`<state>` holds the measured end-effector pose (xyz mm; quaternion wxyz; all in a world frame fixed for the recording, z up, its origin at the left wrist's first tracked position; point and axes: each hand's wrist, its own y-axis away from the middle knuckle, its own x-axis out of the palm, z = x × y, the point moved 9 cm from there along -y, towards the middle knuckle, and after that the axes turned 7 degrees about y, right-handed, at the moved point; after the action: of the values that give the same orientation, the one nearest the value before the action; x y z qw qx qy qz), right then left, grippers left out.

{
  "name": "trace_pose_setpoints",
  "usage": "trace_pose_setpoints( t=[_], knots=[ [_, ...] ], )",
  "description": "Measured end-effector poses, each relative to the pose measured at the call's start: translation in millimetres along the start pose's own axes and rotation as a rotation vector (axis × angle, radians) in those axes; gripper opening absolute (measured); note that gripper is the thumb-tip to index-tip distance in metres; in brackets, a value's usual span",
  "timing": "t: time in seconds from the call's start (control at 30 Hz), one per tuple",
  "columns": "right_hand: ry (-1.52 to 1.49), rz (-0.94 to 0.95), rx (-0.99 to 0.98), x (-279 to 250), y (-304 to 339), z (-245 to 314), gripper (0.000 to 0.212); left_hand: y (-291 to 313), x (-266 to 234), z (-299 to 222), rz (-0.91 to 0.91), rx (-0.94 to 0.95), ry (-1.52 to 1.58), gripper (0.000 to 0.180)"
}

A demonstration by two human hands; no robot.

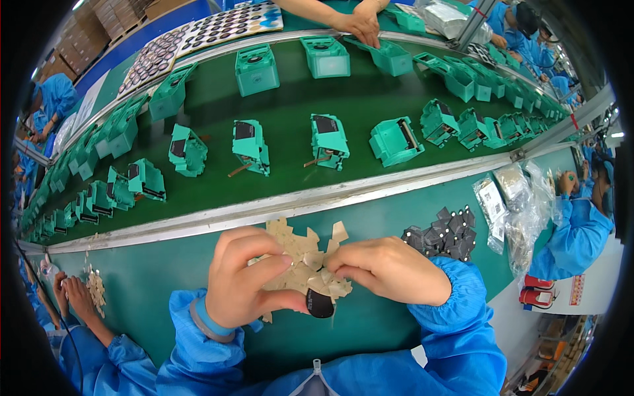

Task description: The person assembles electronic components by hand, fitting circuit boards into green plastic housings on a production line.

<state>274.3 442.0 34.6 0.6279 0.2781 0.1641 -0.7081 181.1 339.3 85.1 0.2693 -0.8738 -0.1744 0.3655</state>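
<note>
A small black piece with a rounded edge [320, 305] sits at the thumb tip of my left hand [241, 280], which grips it from its left side. The index finger of that hand is curled above, apart from the thumb. My right hand [389, 269] is closed in a pinch just above and right of the black piece; what lies between its fingertips is hidden. Under and between both hands spreads a heap of thin tan pieces [290, 237], flat and angular. Beyond my right wrist lies a pile of small black pieces [449, 232].
A green conveyor [290, 191] with rows of green plastic housings [328, 140] runs beyond a metal rail [198, 214]. Clear plastic bags [525, 211] lie at right. A co-worker's hands [360, 25] touch a housing across the belt; other people sit left and right.
</note>
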Motion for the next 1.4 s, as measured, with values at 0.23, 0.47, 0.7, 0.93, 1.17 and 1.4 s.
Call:
trace_pose_setpoints(
  t=[0.23,0.47,0.7,0.93,1.17,1.4],
  knots=[
    [-0.130,-0.142,-0.056,-21,7,16,0.015,-4,14,2,0.088,0.003,0.038,0.065],
    [-0.105,-0.364,-0.183,-42,24,38,0.034,-3,25,9,0.051,-0.161,0.341,0.035],
    [0.066,-0.438,-0.220,-47,28,40,0.024,-7,36,-2,0.055,-0.237,0.535,0.023],
    [-0.228,-0.407,0.036,-61,31,4,0.013,-5,26,13,-0.069,-0.200,0.521,0.057],
    [0.229,-0.014,-0.240,-8,20,14,0.023,-15,23,-2,0.010,0.022,0.273,0.100],
    [-0.237,0.024,-0.224,-7,22,22,0.013,-20,37,-8,0.121,0.044,0.145,0.097]
  ],
)
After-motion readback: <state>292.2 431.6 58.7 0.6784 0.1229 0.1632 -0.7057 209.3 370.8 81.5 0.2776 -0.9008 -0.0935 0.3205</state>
